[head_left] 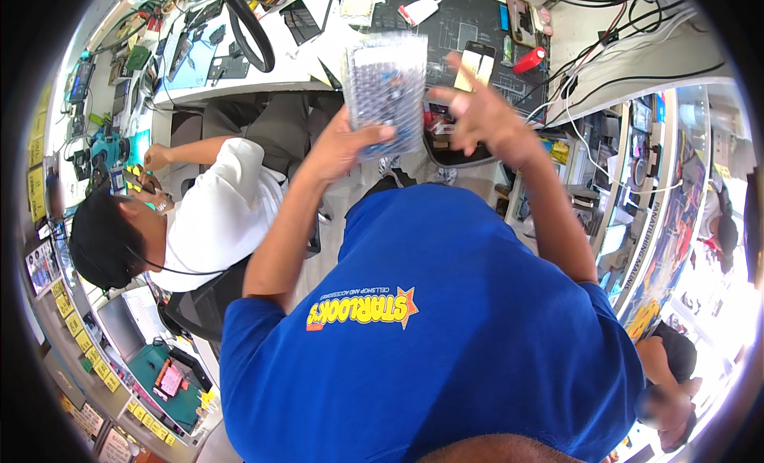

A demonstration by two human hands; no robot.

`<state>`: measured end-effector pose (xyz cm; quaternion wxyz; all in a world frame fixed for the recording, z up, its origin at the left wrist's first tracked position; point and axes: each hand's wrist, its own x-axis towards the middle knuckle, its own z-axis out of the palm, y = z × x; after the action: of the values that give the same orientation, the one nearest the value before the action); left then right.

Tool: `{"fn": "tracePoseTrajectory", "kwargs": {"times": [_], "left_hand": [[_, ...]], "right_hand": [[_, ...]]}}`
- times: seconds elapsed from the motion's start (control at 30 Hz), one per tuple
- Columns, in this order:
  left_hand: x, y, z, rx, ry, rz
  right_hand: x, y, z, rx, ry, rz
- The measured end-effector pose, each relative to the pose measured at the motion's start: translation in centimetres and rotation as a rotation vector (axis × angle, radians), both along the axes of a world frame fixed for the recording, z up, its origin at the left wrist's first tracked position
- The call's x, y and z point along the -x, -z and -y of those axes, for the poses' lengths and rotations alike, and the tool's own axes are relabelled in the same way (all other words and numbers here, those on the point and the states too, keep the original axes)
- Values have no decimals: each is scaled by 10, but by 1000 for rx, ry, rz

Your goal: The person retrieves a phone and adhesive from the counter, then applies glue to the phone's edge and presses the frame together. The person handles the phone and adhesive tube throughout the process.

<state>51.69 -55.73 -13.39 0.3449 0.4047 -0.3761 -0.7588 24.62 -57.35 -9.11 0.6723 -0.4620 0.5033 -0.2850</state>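
My left hand (344, 148) grips the lower left edge of a clear bubble-wrap packet (385, 81), its thumb lying across the front. The packet is held up over the bench's front edge, and its contents are too blurred to name. Just right of it, my right hand (489, 122) is raised with fingers spread, smeared somewhat by motion and apparently holding nothing. Behind those fingers a phone (480, 55) with a pale yellow area on it lies on a dark work mat (454, 35). Below the right hand sits a black container (465, 157) with small items in it, partly hidden.
A red bottle (529, 61) and a white tube (419, 11) lie on the mat. Cables (629, 81) trail over the bench at right. To my left a co-worker in a white shirt (227, 204) sits at another bench. A black curved arm (248, 33) hangs above the left bench.
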Motion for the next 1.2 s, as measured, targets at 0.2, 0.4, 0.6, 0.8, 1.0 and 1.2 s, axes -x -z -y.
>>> {"fn": "tracePoseTrajectory", "kwargs": {"times": [0.2, 0.4, 0.6, 0.8, 1.0, 1.2], "left_hand": [[62, -7, 4, 102, -303, -75], [59, -9, 15, 78, -447, -241], [82, -25, 29, 58, -402, -293], [92, -17, 27, 332, -288, -51], [95, -29, 30, 508, -345, -81], [97, -24, 29, 578, -375, 257]], "right_hand": [[-28, 51, -24, 36, 319, 293], [12, 44, -33, -109, 532, 734], [5, 45, -37, -88, 513, 735], [-1, 32, -23, 26, 504, 535], [-8, 32, -23, 115, 591, 543], [6, 42, -34, 70, 532, 510]]}}
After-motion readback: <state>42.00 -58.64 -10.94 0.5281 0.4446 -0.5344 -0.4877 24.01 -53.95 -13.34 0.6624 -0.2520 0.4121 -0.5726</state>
